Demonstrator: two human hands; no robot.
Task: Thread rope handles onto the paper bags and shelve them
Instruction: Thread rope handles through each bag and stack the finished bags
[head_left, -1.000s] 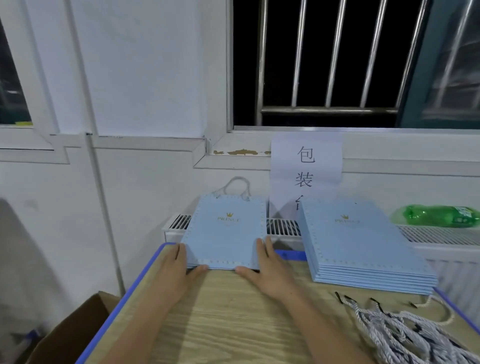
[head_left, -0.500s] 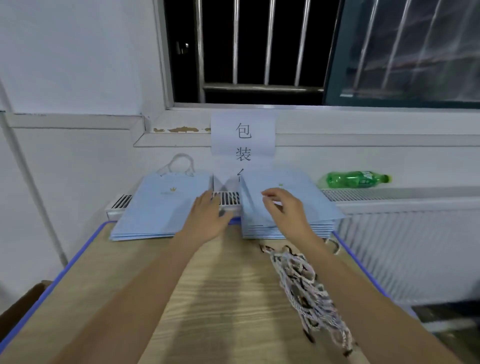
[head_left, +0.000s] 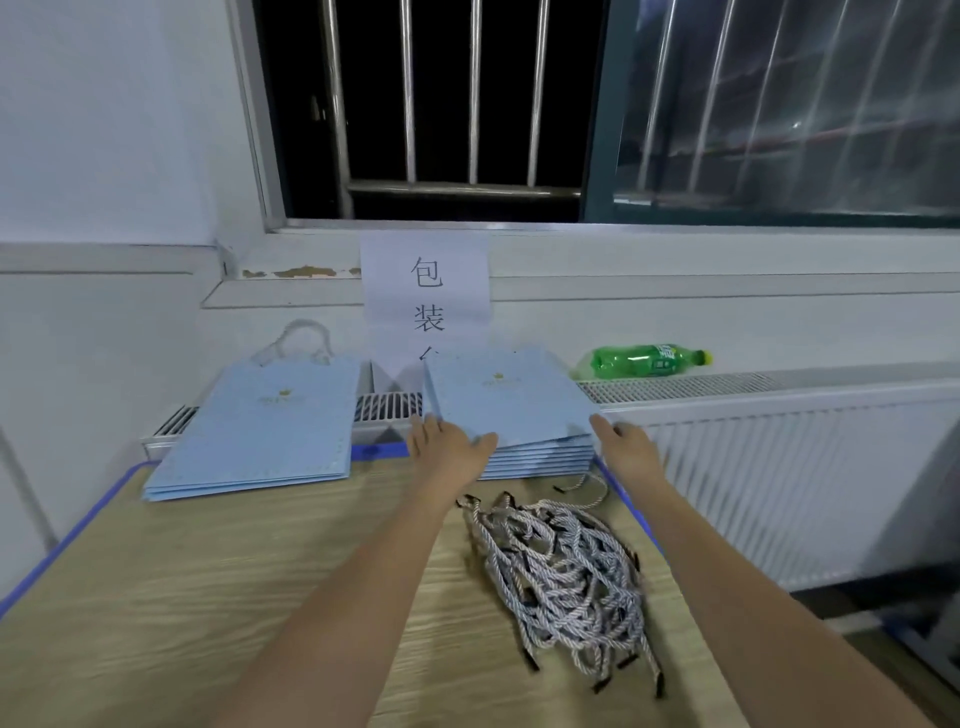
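Both forearms reach straight out over the bench (head_left: 218, 582), bare to the elbow. The left hand (head_left: 451, 448) lies at the near left corner of the stack of flat bags (head_left: 519, 415); its thumb is laid on the top bag's face, the fingers (head_left: 422, 426) run up along the left edge, and the corner sits between them in a light pinch. The right hand (head_left: 626, 446) is at the stack's near right corner with the fingers fairly straight and close together, touching the edges; I cannot tell whether they curl under anything.

That stack is pale blue paper, matte, with crisp square corners, a small gold crest near the top and a dotted border. Its top bag is tilted up off the rest. To the left of the stack, apart from it, lies a thinner pile of finished bags (head_left: 260, 431), with a looped rope handle (head_left: 301, 340) poking out behind. Just in front of the stack sits a tangled heap of rope handles (head_left: 561, 571), twisted white-grey cord with dark tips. The bench is light wood grain with a blue rim. Behind the stack hangs a paper sign (head_left: 426, 291); to its right a green plastic bottle (head_left: 644, 361) lies on the ribbed white radiator (head_left: 779, 452).
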